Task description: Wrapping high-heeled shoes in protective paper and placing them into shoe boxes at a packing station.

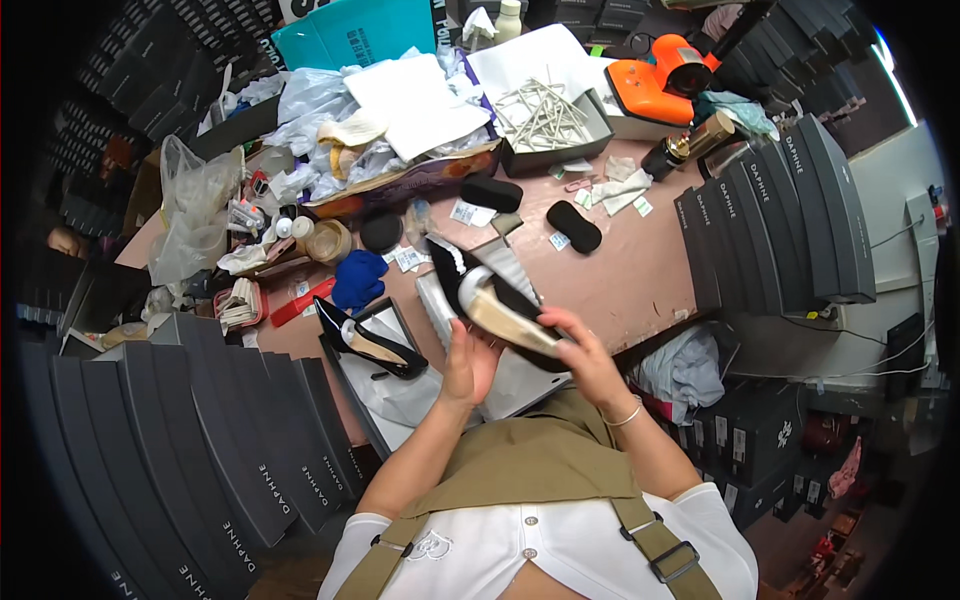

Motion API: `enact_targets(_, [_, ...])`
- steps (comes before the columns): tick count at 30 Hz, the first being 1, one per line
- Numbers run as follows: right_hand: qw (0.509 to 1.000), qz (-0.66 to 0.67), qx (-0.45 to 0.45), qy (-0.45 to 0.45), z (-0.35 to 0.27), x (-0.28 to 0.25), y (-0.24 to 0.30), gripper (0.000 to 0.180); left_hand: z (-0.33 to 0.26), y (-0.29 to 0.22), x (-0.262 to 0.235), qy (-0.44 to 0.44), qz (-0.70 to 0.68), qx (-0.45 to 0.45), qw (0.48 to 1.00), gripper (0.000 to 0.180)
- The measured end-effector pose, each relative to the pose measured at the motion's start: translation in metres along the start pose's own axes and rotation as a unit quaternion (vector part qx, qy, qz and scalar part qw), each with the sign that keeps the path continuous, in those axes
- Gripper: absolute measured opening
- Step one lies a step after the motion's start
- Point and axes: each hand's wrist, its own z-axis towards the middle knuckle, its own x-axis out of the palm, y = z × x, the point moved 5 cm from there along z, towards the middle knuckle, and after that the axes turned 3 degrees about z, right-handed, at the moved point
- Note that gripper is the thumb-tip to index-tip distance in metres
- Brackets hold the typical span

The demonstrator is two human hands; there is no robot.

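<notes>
A black shoe (510,322) with a beige insole and white stuffing toward its toe is held up before my body. My right hand (592,368) grips its heel end, with the thumb near the insole. Close under the shoe's side, my left hand (468,368) has its thumb stretched up; its other fingers are partly hidden behind the shoe. A matching black pointed shoe (385,352) lies on white paper in an open shoebox (362,385) at the left. Behind the held shoe sits another pale box or tissue (435,305), partly covered.
Stacks of dark shoeboxes (190,440) and more shoeboxes (790,220) flank the pink table (640,275). Behind lie black oval pads (574,227), a blue cloth (358,280), a box of white sticks (545,115), an orange device (650,90) and a carton of crumpled paper (400,180).
</notes>
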Motion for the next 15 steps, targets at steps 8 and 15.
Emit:
enact_targets(8, [0.953,-0.187,0.073,0.229,0.036,0.040,-0.015,0.035,-0.006,-0.033,-0.008,-0.128,0.196,0.234,0.944,0.048])
enact_targets(15, [0.876,-0.448,-0.142,0.108,0.071,-0.005,0.040,0.025,0.018,-0.041,-0.051,-0.148,0.021,0.005,0.989,0.054])
